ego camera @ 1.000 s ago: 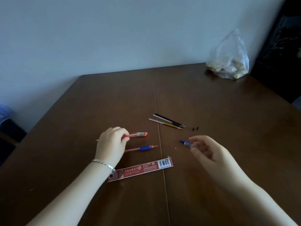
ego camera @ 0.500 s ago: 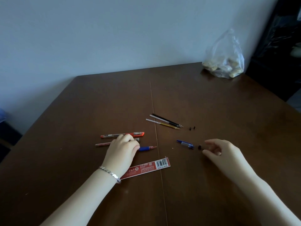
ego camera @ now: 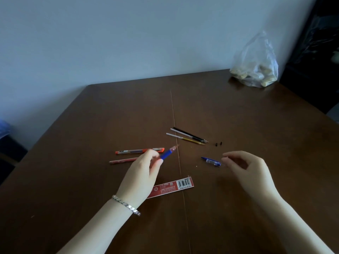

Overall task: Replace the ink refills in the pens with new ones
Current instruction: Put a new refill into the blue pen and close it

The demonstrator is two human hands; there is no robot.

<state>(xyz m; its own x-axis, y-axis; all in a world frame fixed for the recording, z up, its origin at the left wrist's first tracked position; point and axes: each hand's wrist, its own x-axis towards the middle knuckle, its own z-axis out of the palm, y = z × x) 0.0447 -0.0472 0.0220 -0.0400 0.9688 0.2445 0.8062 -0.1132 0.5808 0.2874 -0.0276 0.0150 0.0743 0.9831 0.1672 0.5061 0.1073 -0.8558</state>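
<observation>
My left hand grips a pen with a blue grip, lifted off the brown table, its clear tip pointing up and right. An orange pen and a thin red refill lie just left of that hand. My right hand hovers with its fingers curled and apart, the fingertips close to a blue pen cap; I see nothing held in it. Black and gold refills lie further back, with two tiny black caps beside their tips.
A red refill packet with a barcode lies flat between my wrists. A clear plastic bag with pale lumps stands at the table's far right corner. A seam runs down the table's middle.
My left hand left the orange pen on the table, then picked up the blue-grip pen and raised it. My right hand let go of the blue cap and stays beside it.
</observation>
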